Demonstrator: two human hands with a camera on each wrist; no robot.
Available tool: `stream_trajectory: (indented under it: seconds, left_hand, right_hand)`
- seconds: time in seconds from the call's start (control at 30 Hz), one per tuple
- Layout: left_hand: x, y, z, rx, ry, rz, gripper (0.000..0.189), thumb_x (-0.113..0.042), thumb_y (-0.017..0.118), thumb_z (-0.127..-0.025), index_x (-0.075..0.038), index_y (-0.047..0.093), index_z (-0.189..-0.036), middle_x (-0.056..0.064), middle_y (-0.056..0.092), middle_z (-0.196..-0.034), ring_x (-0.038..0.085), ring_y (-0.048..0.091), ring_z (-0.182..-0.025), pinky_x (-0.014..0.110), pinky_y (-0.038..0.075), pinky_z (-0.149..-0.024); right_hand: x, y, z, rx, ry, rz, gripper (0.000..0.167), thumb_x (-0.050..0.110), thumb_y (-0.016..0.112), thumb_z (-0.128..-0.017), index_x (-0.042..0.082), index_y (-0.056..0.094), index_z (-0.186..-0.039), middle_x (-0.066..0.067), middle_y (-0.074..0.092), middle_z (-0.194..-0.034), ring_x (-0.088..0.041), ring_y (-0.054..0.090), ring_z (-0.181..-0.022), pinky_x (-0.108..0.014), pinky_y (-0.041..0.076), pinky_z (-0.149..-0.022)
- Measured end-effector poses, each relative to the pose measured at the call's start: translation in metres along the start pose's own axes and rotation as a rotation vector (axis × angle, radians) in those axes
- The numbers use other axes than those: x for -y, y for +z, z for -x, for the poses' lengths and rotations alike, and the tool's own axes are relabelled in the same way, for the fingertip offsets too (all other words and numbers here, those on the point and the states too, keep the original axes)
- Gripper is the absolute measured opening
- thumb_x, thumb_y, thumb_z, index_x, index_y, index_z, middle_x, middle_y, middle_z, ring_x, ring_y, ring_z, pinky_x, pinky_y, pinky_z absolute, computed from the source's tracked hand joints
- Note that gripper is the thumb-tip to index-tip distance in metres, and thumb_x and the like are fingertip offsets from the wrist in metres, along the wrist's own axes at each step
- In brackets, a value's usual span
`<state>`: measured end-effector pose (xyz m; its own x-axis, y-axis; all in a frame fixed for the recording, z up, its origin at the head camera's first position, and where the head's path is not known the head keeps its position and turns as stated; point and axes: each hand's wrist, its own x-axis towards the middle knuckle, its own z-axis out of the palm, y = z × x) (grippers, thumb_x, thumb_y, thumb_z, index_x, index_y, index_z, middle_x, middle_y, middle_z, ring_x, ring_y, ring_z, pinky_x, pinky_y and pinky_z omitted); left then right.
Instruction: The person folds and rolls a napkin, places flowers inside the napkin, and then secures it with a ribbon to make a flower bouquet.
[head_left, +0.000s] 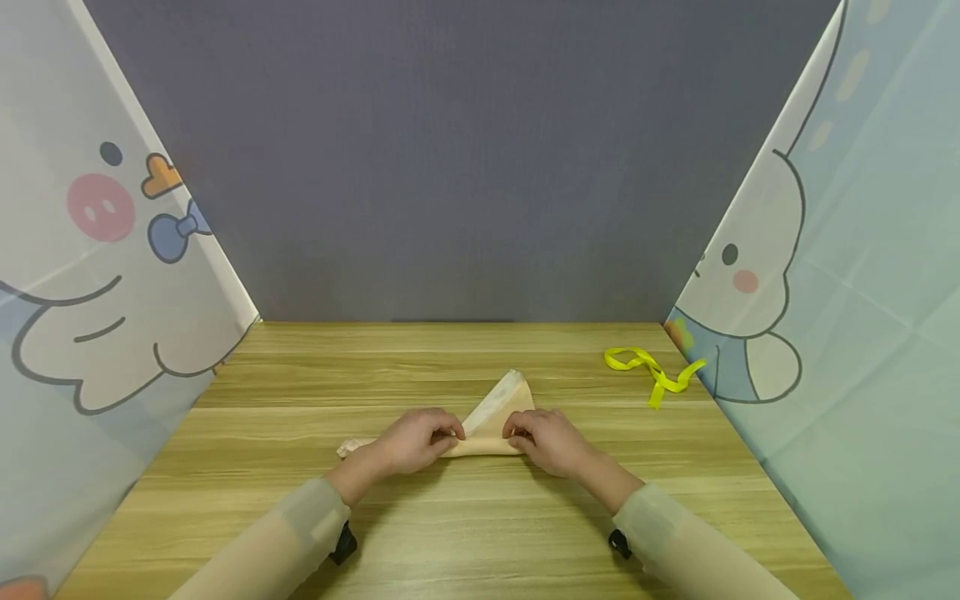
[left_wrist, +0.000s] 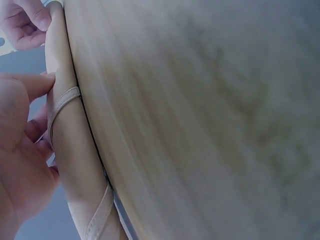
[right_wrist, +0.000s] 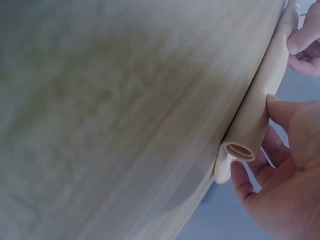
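A pale beige cloth (head_left: 486,447) lies mostly rolled into a slim tube, with a triangular flap (head_left: 513,398) of it standing out toward the back. My left hand (head_left: 418,439) pinches the roll left of the middle, thumb on the near side and fingers beyond it. Close to the roll's right end, my right hand (head_left: 551,440) grips it the same way. A hemmed edge winds around the tube (left_wrist: 75,135) in the left wrist view. The right wrist view shows the roll's hollow end (right_wrist: 240,151) beside my right fingers.
A curled yellow ribbon (head_left: 662,379) lies on the wooden table (head_left: 480,533) at the back right. A dark grey panel (head_left: 465,167) rises behind the table. Cartoon-printed curtains hang on the left (head_left: 45,250) and right (head_left: 862,267).
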<state>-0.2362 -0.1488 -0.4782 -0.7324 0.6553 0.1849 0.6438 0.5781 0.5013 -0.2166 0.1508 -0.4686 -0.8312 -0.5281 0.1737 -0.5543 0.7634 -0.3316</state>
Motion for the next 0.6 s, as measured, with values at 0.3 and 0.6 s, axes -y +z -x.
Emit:
stream_trajectory:
  seconds: [0.3, 0.6]
  left_hand:
    - [-0.0007, -0.0029, 0.0022, 0.006, 0.016, -0.052, 0.016, -0.025, 0.074, -0.107, -0.019, 0.084, -0.118, -0.007, 0.07, -0.102, 0.0, 0.052, -0.076, 0.024, 0.047, -0.072]
    - [-0.0009, -0.0009, 0.0006, 0.005, 0.002, -0.069, 0.019, -0.037, 0.081, -0.102, -0.022, 0.086, -0.113, -0.008, 0.068, -0.1, 0.001, 0.051, -0.08, 0.025, 0.045, -0.075]
  right_hand:
    - [-0.0014, -0.0013, 0.0008, -0.022, -0.035, 0.029, 0.008, 0.022, 0.074, -0.106, 0.025, 0.082, -0.108, 0.011, 0.076, -0.098, -0.014, 0.07, -0.096, -0.04, 0.05, -0.087]
    - [-0.0015, -0.0007, 0.0015, 0.004, 0.0, -0.003, 0.01, 0.03, 0.077, -0.103, 0.026, 0.085, -0.107, 0.012, 0.074, -0.102, -0.012, 0.067, -0.097, -0.034, 0.046, -0.085]
